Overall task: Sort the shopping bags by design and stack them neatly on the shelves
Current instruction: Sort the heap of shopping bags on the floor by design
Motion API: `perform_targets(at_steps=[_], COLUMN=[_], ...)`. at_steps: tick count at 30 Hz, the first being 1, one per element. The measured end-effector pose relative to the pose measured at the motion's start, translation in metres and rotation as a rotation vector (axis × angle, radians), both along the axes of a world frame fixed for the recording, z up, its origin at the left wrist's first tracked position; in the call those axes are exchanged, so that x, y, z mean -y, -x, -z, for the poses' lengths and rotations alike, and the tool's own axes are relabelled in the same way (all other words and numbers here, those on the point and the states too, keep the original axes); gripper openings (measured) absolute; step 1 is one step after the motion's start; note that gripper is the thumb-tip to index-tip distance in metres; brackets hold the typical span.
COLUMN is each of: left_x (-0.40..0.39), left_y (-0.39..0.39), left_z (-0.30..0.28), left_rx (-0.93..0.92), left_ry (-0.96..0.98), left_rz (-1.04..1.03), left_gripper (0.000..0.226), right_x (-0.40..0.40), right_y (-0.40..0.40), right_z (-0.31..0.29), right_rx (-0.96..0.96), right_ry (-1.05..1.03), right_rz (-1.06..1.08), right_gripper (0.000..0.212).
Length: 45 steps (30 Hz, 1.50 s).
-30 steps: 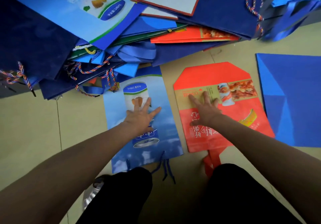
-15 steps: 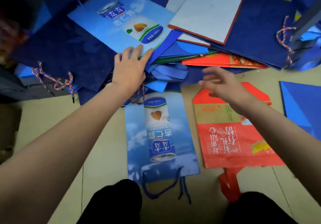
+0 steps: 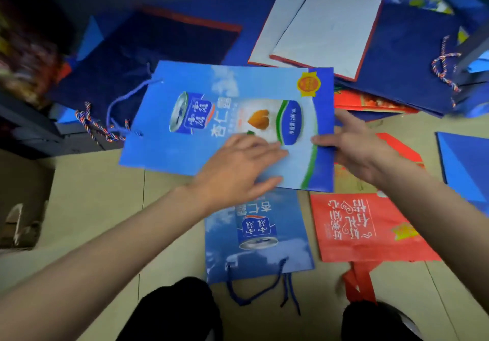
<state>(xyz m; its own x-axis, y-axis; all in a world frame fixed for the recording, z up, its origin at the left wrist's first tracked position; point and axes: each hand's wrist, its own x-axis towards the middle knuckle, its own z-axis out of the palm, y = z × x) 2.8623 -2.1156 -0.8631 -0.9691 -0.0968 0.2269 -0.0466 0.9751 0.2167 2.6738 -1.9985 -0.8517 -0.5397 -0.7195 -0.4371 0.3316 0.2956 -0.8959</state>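
Early in the sort, by my read: only three designs laid out on the floor (image 3: 92, 208), nothing on shelves, no shelf clearly in view.

Biggest first: the unsorted heap (image 3: 172, 39), beyond both grips, mostly dark navy bags, matte, flat-folded, some with twisted multicolour rope handles (image 3: 90, 124). Two grey-white boards with red edging (image 3: 325, 28) lie on the heap, beyond the right grip.

Light blue almond-drink bag (image 3: 225, 118), glossy printed paper, rectangular, thin blue cord handle on its left end. Held flat, turned sideways, over the floor row. Left hand (image 3: 238, 171) lies flat on its face, fingers straight and together. Right hand (image 3: 354, 145) pinches its right edge, thumb on top, fingers under.

Under the left grip: a matching blue can-print bag (image 3: 258, 237) flat on the floor, cords toward the person. The held one likely goes onto it.

Under the right grip: red bag (image 3: 370, 229), softer and fabric-like, white script, flat ribbon handle.

Right of that: plain blue bag (image 3: 465, 166), cut off by the frame edge.

Most of the heap is left to sort.
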Motion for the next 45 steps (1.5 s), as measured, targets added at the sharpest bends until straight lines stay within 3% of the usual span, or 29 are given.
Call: perform_targets(at_steps=[4,8,11,15,18,20,22,24,25,27,29,32,34,37,41,45], left_x=[0.025,0.019,0.007,-0.008,-0.021,-0.038,-0.057,-0.074,-0.08,-0.084,-0.08,-0.065,-0.058,-0.054,-0.041,-0.02], left_y=[0.002,0.007,0.003,0.0,-0.001,-0.004,-0.003,0.003,0.007,0.014,0.01,-0.008,-0.025,-0.048,-0.058,-0.058], left_z=[0.01,0.032,0.047,0.062,0.081,0.099,0.11,0.111,0.109,0.103,0.1,0.104,0.11,0.12,0.129,0.118], left_rx=[0.106,0.342,0.518,0.455,0.54,0.627,0.595,0.517,0.484,0.483,0.573,0.714,0.812,0.817,0.678,0.512], left_ry=[-0.011,-0.098,-0.069,-0.09,-0.233,-0.49,-0.772,-1.044,-1.083,-0.941,-0.642,-0.323,-0.265,-0.34,-0.522,-0.725], left_rz=[-0.222,-0.284,-0.273,-0.21,-0.293,-0.388,-0.494,-0.573,-0.561,-0.466,-0.376,-0.444,-0.573,-0.763,-0.926,-0.984], left_gripper=[0.064,0.068,0.063,0.057,0.062,0.066,0.059,0.052,0.051,0.058,0.066,0.063,0.062,0.067,0.063,0.057], right_x=[-0.059,-0.102,-0.102,-0.095,-0.106,-0.118,-0.132,-0.137,-0.134,-0.117,-0.088,-0.04,-0.022,-0.028,-0.045,-0.022], right_y=[0.059,0.102,0.097,0.072,0.061,0.06,0.056,0.044,0.038,0.029,0.023,0.005,-0.003,-0.006,-0.03,-0.042], right_z=[0.006,0.024,0.041,0.072,0.091,0.103,0.112,0.117,0.116,0.109,0.101,0.094,0.096,0.109,0.121,0.121], right_rx=[-0.29,-0.777,-0.945,-1.072,-1.009,-0.77,-0.653,-0.717,-0.777,-0.869,-1.025,-1.196,-1.077,-0.668,-0.474,-0.256], right_ry=[-0.182,-0.514,-0.726,-0.891,-0.986,-1.002,-1.039,-1.071,-1.07,-1.044,-0.942,-0.769,-0.813,-0.844,-0.714,-0.404], right_rz=[-0.104,-0.461,-0.524,-0.418,-0.275,-0.201,-0.274,-0.357,-0.368,-0.344,-0.351,-0.502,-0.524,-0.359,-0.435,-0.183], right_gripper=[0.062,0.087,0.071,0.064,0.072,0.076,0.072,0.06,0.056,0.055,0.057,0.07,0.076,0.076,0.071,0.056])
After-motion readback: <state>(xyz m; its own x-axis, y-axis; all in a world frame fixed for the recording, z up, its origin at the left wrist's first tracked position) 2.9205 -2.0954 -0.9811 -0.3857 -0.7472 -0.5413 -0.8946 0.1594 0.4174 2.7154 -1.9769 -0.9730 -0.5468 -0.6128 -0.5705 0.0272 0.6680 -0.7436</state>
